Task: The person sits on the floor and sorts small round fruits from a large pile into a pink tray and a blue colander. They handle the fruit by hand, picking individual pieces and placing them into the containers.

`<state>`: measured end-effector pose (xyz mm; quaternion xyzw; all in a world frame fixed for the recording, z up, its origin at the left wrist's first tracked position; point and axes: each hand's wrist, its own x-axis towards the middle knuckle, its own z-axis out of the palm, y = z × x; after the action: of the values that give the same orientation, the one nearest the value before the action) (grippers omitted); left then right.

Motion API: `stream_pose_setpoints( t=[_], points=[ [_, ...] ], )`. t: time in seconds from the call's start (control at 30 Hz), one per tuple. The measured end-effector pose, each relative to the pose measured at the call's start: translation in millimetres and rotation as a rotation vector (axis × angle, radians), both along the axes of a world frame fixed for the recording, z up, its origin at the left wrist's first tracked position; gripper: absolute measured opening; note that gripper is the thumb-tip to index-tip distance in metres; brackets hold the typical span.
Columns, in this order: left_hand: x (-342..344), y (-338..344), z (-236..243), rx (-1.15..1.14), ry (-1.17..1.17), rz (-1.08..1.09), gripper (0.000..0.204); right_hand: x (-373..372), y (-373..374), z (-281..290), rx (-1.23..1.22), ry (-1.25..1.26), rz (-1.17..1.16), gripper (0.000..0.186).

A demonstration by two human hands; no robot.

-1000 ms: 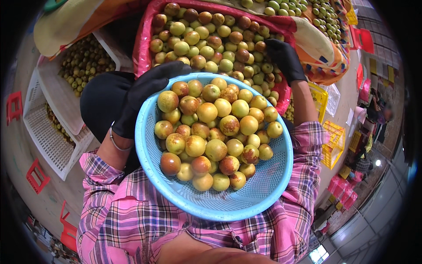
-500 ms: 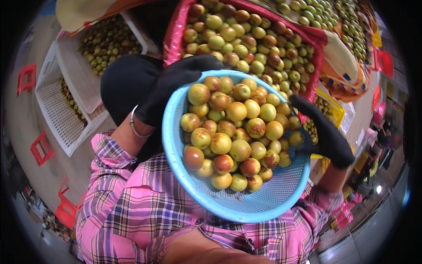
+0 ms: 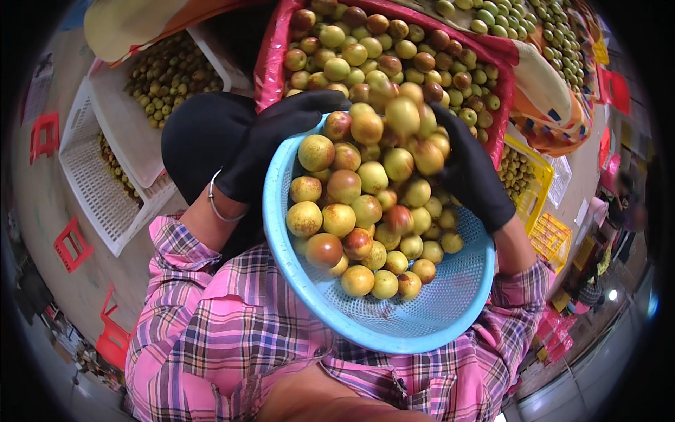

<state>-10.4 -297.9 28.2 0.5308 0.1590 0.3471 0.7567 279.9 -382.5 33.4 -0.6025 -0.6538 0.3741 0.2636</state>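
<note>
A round blue plastic basket, tipped away from me, rests against my front with many greenish-yellow and red-brown jujubes in it. My left hand, in a black glove, grips its upper left rim. At its upper right, my black-gloved right hand presses against the heaped jujubes, fingers stretched along them and fingertips partly hidden. Some jujubes near the far rim are blurred by motion. Just beyond the basket lies a crate lined with red plastic, full of more jujubes.
On the left stand white plastic crates with smaller fruit. A yellow crate is on the right, behind my right arm. Patterned cloth drapes over baskets of green fruit at the upper right. Red stools stand on the floor.
My right hand has moved up and inward from the basket's right rim against the jujubes. The fruit has shifted toward the far rim and heaped up there. My left hand keeps its grip.
</note>
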Motion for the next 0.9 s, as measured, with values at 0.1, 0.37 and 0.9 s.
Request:
stream_pose_setpoints(
  t=[0.1,0.37,0.9],
  points=[
    [-3.0,-0.8,4.2,0.097,0.005,-0.019,0.039,4.8,14.2,-10.8,-0.234,0.118,-0.290,0.045],
    [-1.6,3.1,7.4,-0.059,0.004,-0.078,0.035,43.2,21.7,-26.8,-0.383,0.553,-0.339,0.033],
    [3.1,6.8,6.2,-0.161,0.155,-0.003,0.046,105.6,28.5,-34.6,-0.066,0.418,-0.475,0.045]
  ],
)
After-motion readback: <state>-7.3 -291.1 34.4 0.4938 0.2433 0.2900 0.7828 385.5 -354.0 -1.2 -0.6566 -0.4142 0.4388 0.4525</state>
